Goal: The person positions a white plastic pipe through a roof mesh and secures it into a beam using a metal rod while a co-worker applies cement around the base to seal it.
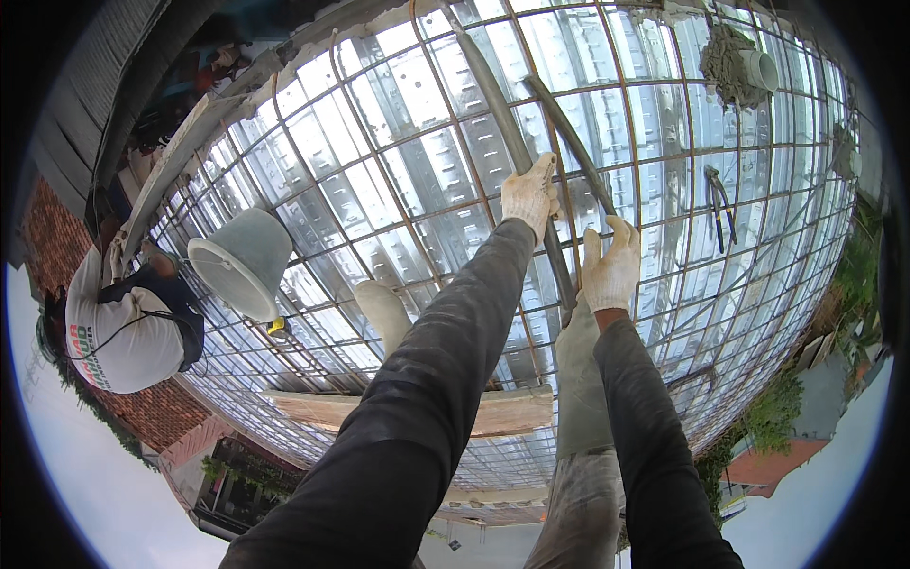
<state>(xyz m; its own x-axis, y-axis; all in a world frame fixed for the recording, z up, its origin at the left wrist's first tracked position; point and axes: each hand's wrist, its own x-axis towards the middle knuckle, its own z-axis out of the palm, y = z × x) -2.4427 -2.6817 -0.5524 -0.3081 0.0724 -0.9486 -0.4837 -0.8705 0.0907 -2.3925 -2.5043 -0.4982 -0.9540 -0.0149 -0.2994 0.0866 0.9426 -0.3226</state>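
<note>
My left hand, in a knitted white work glove, is wrapped around a long grey metal pipe. The pipe slants over the steel rebar mesh, and its lower end comes down near my right boot. To the right, a shorter dark bar leans the same way. My right hand, gloved too, is at that bar's lower end, thumb and fingers apart; whether the fingertips touch it I cannot tell. Pincers with dark handles lie on the mesh further right.
Corrugated shiny metal decking lies under the mesh. A pale bucket lies tipped at left, near a crouching person in a white shirt. A wooden plank crosses behind my left forearm. Wet mortar surrounds a white pipe end.
</note>
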